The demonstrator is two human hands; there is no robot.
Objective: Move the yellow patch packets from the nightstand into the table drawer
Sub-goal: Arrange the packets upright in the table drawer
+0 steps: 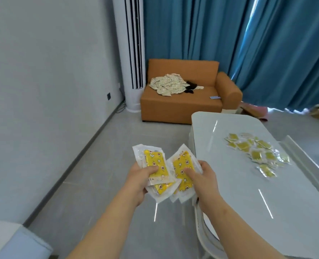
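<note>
I carry the yellow star-printed patch packets in clear wrappers [156,161] split into two fans so none slips: my left hand [140,181] pinches one, thumb on top, my right hand [201,181] grips the other. At two o'clock the glossy white table [229,193] bears loose yellow sachets [257,152]; no drawer shows.

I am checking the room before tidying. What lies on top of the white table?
A scattered heap of small yellow packets lies on the table, toward its right side. Anything beneath the overlapping packets is covered.
</note>
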